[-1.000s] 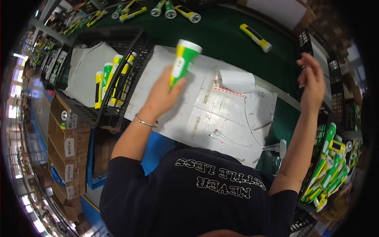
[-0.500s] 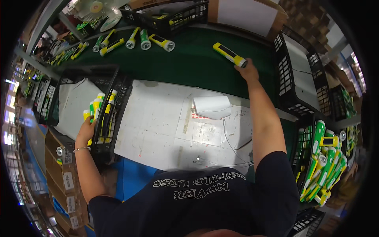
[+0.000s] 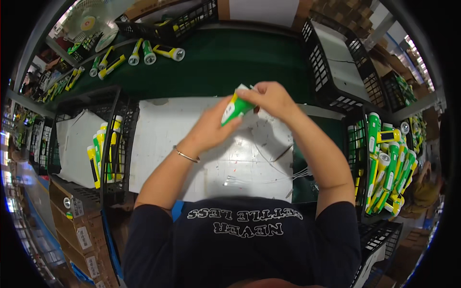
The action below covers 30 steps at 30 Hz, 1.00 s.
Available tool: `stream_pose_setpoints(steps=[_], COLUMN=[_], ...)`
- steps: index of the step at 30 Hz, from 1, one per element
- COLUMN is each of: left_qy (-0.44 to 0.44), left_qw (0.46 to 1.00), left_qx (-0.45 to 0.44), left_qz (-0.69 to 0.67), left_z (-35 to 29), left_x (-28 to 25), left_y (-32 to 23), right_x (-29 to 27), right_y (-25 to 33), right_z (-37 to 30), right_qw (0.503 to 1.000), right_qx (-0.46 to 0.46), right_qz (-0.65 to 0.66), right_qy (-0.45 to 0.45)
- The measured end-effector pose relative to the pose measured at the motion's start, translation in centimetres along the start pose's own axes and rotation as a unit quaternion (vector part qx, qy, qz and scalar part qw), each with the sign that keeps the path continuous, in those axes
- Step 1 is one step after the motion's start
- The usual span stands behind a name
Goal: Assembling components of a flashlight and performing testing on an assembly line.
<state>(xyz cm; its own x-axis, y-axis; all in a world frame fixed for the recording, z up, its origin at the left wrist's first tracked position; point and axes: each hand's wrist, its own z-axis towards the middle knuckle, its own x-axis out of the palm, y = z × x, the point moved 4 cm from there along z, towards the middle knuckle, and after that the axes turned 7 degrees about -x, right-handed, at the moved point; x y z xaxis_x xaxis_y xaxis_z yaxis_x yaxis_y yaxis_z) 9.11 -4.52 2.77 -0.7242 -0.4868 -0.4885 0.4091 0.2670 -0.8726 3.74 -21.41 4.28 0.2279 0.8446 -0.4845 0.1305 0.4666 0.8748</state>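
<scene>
A green-and-yellow flashlight (image 3: pixel 234 112) is held tilted over the far part of a white board (image 3: pixel 163 144). My left hand (image 3: pixel 213 124) is closed around its lower side, with the thumb along the green body. My right hand (image 3: pixel 273 100) is bent at the flashlight's upper end, its thumb pressed against it. Something white shows at that end between the fingers; I cannot make out what it is. My hands cover part of the flashlight and of the board behind.
Several flashlights (image 3: pixel 149 58) lie on the green surface (image 3: pixel 230 57) at the far left. A black crate (image 3: pixel 122 139) at left and another crate (image 3: pixel 357 144) at right hold more. White cables (image 3: pixel 269 178) lie on the board. A lined crate (image 3: pixel 331 72) stands far right.
My right hand has come from the far right, where it held a flashlight, to the middle. My left hand has left the left crate and joined it on a flashlight. The view has shifted.
</scene>
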Motion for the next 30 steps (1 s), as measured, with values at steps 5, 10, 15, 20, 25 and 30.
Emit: stream_pose_setpoints(steps=[5,10,15,20,25,30], left_qy=[0.119,0.128,0.084,0.08,0.068,0.048], left_qw=[0.78,0.749,0.733,0.751,0.827,0.878], left_qx=[-0.24,-0.296,-0.297,-0.282,-0.203,-0.157], left_qz=[-0.565,-0.579,-0.606,-0.591,-0.519,-0.449], left_z=[-1.4,-2.7,-3.3,-2.8,-3.5,-4.0], left_x=[6.6,9.1,9.3,9.3,7.9,8.1], left_y=[3.5,5.8,5.0,5.2,2.7,2.6], right_x=[-0.7,2.2,4.1,4.0,5.5,7.1], right_y=[-4.5,-7.3,-6.5,-3.6,0.1,0.4], right_z=[-6.8,-13.1,-15.6,-15.0,-15.5,-15.1], right_qw=[0.993,0.99,0.993,0.986,0.949,0.9], right_qx=[-0.003,0.035,0.043,-0.081,-0.194,-0.25], right_qz=[0.059,0.086,0.067,-0.096,-0.224,-0.347], right_qy=[-0.097,-0.104,-0.09,-0.107,-0.105,-0.084])
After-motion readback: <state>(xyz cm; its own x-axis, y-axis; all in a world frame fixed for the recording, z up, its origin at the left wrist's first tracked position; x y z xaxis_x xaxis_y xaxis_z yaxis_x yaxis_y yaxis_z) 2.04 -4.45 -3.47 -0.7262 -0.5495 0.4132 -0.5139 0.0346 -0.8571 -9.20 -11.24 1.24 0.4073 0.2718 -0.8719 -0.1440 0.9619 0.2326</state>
